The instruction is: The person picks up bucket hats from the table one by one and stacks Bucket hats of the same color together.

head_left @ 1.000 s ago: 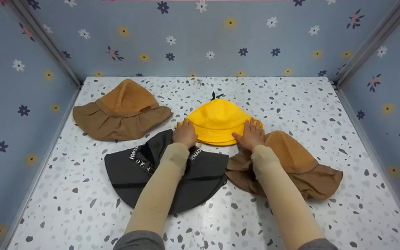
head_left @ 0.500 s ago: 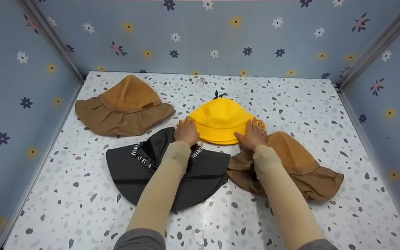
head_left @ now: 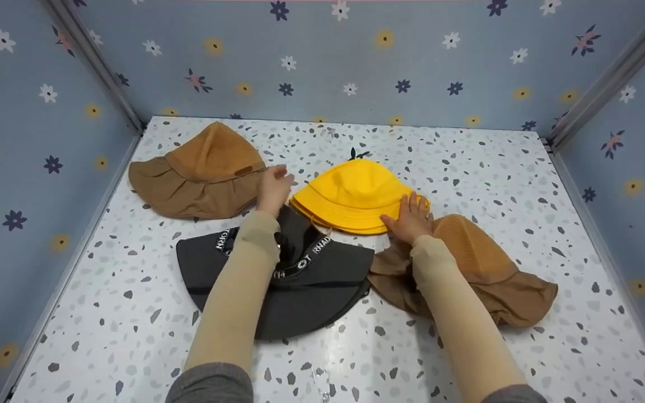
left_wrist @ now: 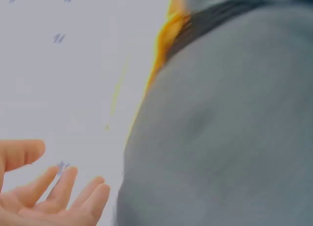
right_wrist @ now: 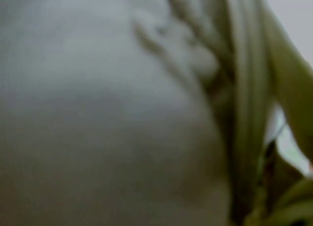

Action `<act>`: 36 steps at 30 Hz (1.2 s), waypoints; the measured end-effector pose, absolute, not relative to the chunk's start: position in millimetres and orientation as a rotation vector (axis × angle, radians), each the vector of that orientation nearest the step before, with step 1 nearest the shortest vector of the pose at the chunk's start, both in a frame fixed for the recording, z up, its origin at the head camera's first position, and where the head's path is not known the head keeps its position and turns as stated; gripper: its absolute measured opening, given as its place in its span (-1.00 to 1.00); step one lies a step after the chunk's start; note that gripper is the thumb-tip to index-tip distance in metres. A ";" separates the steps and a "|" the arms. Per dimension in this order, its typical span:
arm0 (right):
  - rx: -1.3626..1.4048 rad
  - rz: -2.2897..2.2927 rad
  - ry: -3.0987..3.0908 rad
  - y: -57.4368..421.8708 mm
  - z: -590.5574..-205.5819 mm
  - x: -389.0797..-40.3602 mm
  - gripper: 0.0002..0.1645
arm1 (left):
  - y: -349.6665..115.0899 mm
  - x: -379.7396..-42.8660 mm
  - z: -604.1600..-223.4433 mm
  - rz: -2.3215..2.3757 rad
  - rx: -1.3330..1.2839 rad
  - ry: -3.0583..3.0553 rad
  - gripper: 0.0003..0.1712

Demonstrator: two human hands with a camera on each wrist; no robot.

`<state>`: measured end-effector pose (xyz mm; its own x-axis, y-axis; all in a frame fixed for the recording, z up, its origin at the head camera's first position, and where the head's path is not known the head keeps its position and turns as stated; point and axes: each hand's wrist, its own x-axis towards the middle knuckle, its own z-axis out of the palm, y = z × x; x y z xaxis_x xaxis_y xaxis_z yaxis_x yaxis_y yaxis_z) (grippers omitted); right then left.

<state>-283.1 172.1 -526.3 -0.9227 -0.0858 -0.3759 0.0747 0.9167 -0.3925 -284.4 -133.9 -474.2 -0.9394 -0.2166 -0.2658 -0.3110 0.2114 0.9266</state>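
Observation:
A yellow bucket hat point(head_left: 356, 193) with a small dark green sprig on top lies mid-table in the head view. Spread fingers of my right hand point(head_left: 410, 219) rest on the right end of its brim. My left hand point(head_left: 275, 189) is off the yellow hat, between it and a brown hat point(head_left: 205, 173) with a gathered brim. In the left wrist view the left hand point(left_wrist: 58, 196) shows loosely bent fingers and nothing in them. Below the left hand lies a dark grey wide-brimmed hat point(head_left: 311, 302), partly hidden by the left forearm.
A second brown hat point(head_left: 468, 252) lies at the right, partly under the right forearm. Flower-patterned panels point(head_left: 322, 61) enclose the speckled white table point(head_left: 468, 162) at the back and sides. Blurred close surfaces fill most of the right wrist view.
My left hand has let go of the yellow hat's left brim and moved left and up. The right hand stays on the brim. The head view has shifted slightly.

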 end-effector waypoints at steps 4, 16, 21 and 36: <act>-0.002 -0.573 2.682 174.6 -526.8 -283.2 0.08 | -156.6 -291.1 -465.6 2.150 -0.758 2.306 -0.49; 0.027 -0.570 2.671 170.5 -532.4 -280.3 0.09 | -212.7 -276.5 -479.8 1.853 -1.823 2.324 -0.35; 0.010 -0.585 2.671 169.2 -531.2 -279.6 0.10 | -238.4 -264.9 -482.4 2.032 -2.156 1.998 -0.18; 0.009 -0.587 2.689 172.2 -528.3 -284.1 0.09 | -250.6 -244.3 -485.8 2.694 -1.899 1.179 -0.15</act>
<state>-284.1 172.2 -528.3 -0.9252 -0.0746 -0.3721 0.0872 0.9125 -0.3996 -244.3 -250.6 -485.8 -0.3665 -0.6240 -0.6901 -0.0832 -0.7168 0.6923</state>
